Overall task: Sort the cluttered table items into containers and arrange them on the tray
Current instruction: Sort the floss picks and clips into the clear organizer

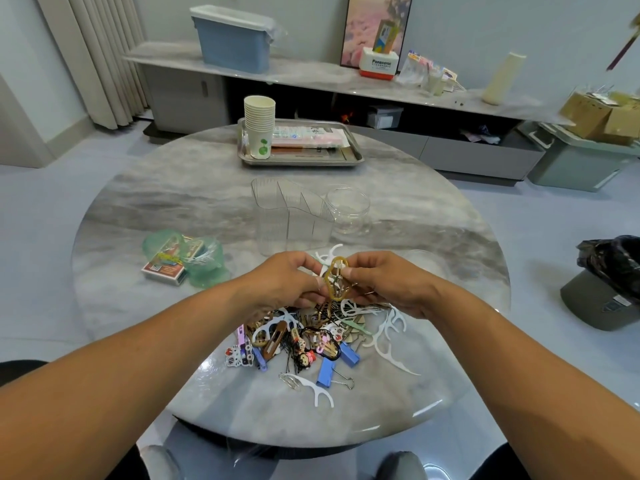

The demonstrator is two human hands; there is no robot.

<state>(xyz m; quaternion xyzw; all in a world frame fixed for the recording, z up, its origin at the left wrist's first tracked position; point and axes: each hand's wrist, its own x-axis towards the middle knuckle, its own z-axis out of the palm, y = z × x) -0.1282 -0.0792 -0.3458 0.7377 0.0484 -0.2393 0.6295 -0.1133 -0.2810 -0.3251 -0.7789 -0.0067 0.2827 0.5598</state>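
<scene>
So both hands are up over the pile, working on an amber hair clip (335, 278): the left hand (282, 284) has its grip pinching the clip's left edge and the right hand (389, 282) pinches the right edge, so it's held between them just above the heap. Some other bits seem tangled in with it, can't really tell what. Right under the hands sits the pile of small stuff (311, 337) on the near part of the round marble counter (173, 202): hair clips, bobby pins, white floss picks, and a couple of blue binder clips (329, 370). Just behind the hands is a clear divided organizer (292, 216) with a clear round jar (348, 211) just beside it on the right. Off to the left there's a small printed box (166, 265) with green plastic over it. At the far side, a metal tray (353, 157) holds a stack of paper cups (259, 126) and some flat packets.
</scene>
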